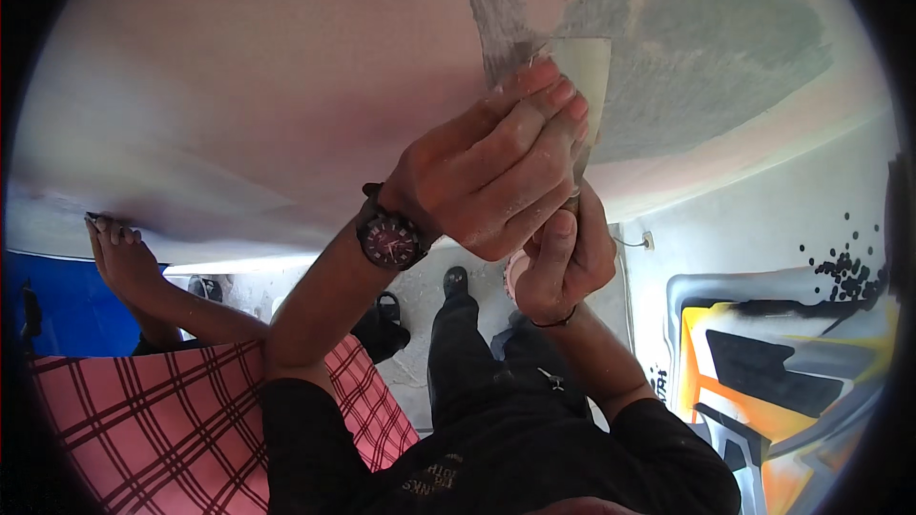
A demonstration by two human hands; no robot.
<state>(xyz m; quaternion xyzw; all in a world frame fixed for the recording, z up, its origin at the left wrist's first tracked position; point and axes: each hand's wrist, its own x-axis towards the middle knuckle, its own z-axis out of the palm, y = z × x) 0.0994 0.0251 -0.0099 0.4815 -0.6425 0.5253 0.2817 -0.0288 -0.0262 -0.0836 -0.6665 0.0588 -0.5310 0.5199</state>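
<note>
Overhead, most of the view is taken up by a broad, curved, pale pinkish panel (pixel 286 57), beneath which the work is done with both arms raised, presumably because the panel's underside can only be reached from below. To the right, a white wall (pixel 792 195) is covered partly by a bold painted design (pixel 763 353) in orange, black and grey. At the left, a co-worker in a pink checked shirt (pixel 153 420) is placed close by, with a hand (pixel 129 262) laid near the panel's lower edge; whether anything is held there cannot be told. On the panel, a rounded grey patch (pixel 735 38) is spread to the right, beside a rougher, squarish grey outline (pixel 496 10). Just below that outline in view, the scraper (pixel 592 81) is held with its wide pale blade uppermost; whether the panel is touched by its edge cannot be made out. Its narrow lower end is clasped by the right grip (pixel 572 262), probably so that the blade can be steered from its base. Against the blade, bent fingers are set by the left grip (pixel 506 167), seemingly for steadiness; with the thumb hidden, whether the blade is pinched or merely pressed cannot be told. A dark watch (pixel 390 240) is worn on the left wrist, and a thin band (pixel 555 321) on the right.
</note>
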